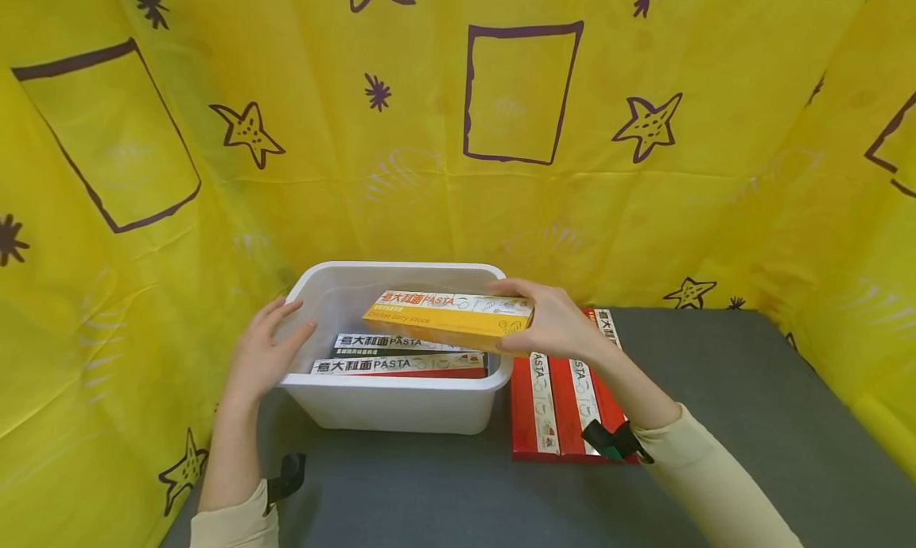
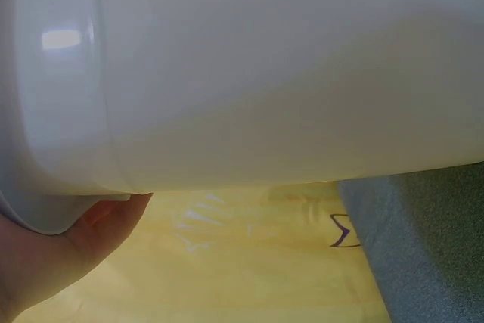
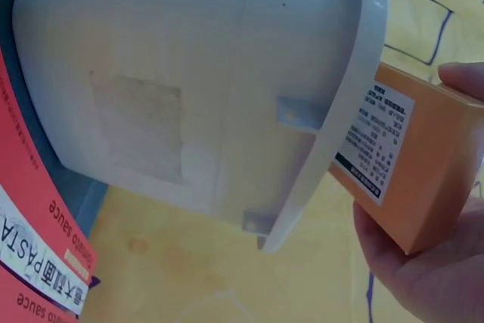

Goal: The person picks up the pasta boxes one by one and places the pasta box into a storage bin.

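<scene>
My right hand grips the end of a yellow pasta box, labelled chicken curry sauce, between thumb and fingers. The box is held nearly level over the white plastic bin; its orange end shows past the rim in the right wrist view. A black pasta box and a red pasta box lie inside the bin. At the bin's left rim rests my left hand, thumb and fingers spread. In the left wrist view, the rim partly covers this hand.
Several red pasta boxes lie side by side on the dark grey table, right of the bin and partly under my right forearm. Yellow patterned cloth hangs behind the table and along both sides.
</scene>
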{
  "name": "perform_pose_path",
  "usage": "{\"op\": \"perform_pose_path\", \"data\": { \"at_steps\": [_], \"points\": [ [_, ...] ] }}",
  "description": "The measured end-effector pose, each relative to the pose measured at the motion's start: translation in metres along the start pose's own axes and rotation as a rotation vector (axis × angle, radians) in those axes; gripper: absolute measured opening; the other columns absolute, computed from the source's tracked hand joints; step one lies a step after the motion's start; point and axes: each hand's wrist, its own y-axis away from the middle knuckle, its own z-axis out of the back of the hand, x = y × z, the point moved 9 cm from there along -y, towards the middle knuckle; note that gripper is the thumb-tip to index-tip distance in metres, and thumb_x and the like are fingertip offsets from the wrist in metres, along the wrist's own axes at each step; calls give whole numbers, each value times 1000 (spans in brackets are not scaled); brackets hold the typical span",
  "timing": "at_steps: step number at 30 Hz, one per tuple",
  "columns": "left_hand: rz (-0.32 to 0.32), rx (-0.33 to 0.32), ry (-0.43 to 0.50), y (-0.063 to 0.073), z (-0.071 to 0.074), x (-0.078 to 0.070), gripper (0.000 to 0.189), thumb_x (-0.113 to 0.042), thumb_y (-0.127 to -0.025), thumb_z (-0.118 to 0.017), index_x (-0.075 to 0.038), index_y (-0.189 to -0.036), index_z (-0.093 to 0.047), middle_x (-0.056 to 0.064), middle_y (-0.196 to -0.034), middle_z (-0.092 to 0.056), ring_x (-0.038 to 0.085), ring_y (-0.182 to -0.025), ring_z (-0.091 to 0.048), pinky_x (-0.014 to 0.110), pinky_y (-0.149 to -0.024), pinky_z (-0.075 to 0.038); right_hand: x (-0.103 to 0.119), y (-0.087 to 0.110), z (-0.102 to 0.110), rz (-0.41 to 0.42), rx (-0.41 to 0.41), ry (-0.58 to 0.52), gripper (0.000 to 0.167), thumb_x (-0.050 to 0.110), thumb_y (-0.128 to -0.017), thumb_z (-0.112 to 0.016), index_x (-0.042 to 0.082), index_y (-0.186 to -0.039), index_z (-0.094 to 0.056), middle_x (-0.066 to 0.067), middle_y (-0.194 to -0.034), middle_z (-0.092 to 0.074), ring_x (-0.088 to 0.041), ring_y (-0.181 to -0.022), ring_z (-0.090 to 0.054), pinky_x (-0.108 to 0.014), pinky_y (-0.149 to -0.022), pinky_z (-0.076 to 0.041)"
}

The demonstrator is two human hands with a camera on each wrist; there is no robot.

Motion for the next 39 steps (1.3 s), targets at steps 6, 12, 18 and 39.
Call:
{"op": "perform_pose_path", "data": {
  "at_steps": [6,12,18,39],
  "points": [
    [4,-8,4,0,1,1,62,-40,-98,-56,0,-143,-45,25,-154,-28,53,-137,-24,71,-104,-18,3,-16,-9,19,37,78,68,31,-65,-76,25,-131,-59,6,-115,-66,-16,-89,-57,-35,-75,-46],
    [9,4,18,1,-1,1,63,-41,-98,-55,0,-144,-44,25,-155,-26,53,-137,-22,72,-104,-18,3,-28,-20,41,85,130,69,33,-64,-76,25,-131,-59,7,-114,-66,-14,-90,-58,-33,-74,-48],
    [17,3,17,1,-2,2,64,-43,-98,-55,0,-144,-44,24,-155,-26,53,-137,-23,72,-104,-18,7,-37,-29,85,134,129,70,30,-67,-78,20,-133,-57,2,-119,-65,-15,-94,-59,-32,-76,-50],
    [28,0,18,-1,-2,5,65,-43,-98,-53,0,-145,-43,26,-155,-25,53,-137,-23,72,-103,-20,-5,-32,-17,200,-17,103,50,19,-84,-76,14,-131,-61,-3,-130,-61,-29,-118,-56,-49,-98,-46]
  ]
}}
